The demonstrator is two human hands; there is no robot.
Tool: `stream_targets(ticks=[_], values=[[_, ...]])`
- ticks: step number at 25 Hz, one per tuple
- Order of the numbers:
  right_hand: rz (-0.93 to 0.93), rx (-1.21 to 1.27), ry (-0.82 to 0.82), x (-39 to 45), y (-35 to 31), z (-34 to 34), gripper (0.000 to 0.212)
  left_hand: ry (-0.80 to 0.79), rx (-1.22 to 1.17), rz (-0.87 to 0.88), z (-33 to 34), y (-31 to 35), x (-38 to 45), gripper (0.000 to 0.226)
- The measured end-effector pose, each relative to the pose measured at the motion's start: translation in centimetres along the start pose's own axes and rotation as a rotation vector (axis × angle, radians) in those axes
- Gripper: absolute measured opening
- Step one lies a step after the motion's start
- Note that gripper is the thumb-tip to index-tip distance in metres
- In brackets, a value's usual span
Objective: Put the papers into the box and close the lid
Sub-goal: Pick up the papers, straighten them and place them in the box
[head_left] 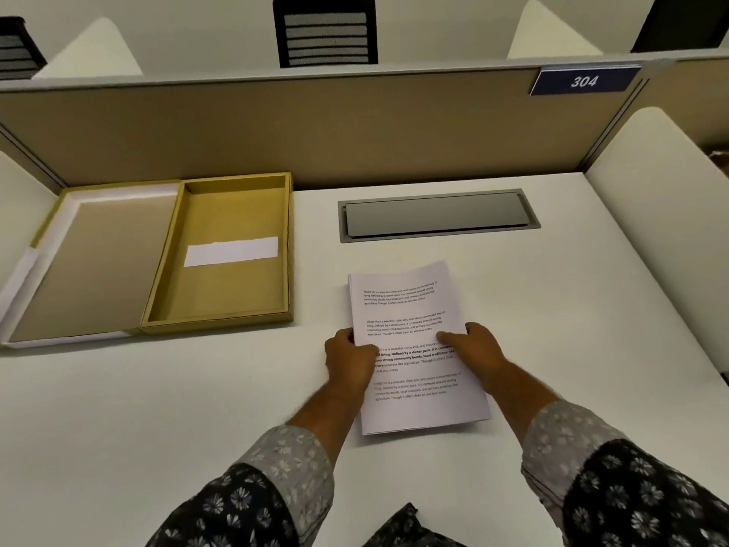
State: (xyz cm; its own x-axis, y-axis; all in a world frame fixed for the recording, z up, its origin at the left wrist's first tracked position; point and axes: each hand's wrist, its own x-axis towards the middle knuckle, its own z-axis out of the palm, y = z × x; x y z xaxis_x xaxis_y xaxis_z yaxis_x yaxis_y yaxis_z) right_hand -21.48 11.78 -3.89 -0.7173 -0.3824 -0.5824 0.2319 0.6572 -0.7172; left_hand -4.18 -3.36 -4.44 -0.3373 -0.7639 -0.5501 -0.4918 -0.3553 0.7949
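A stack of white printed papers [410, 309] lies on the white desk, right of centre. My left hand [349, 359] grips its left edge, thumb on top. My right hand [475, 345] grips the right edge the same way. The far end of the stack curls up a little. A flat gold box [197, 309] stands open to the left of the papers, with only a white strip [230, 251] lying on its floor. Its hinged lid [94, 266] lies flat open further left, with white lining at the edges.
A grey cable hatch [438, 215] is set into the desk behind the papers. A tan partition [315, 128] with a blue "304" sign [584, 81] closes the back. White side dividers [662, 199] flank the desk. A black chair [325, 31] stands beyond.
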Motion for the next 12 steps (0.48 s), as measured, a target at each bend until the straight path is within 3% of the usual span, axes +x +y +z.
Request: stream_targets(ticks=[5,12], values=[[-0.171,0.099,-0.106,-1.2,0.7,-0.2,0.039,0.09,0.133,0.104,1.1,-0.8,-1.4,0.048],[-0.301,0.264,-0.169,-2.9,1.1,-1.9,0.029,0.069,-0.076,0.128,1.1,-1.4,-3.0,0.035]])
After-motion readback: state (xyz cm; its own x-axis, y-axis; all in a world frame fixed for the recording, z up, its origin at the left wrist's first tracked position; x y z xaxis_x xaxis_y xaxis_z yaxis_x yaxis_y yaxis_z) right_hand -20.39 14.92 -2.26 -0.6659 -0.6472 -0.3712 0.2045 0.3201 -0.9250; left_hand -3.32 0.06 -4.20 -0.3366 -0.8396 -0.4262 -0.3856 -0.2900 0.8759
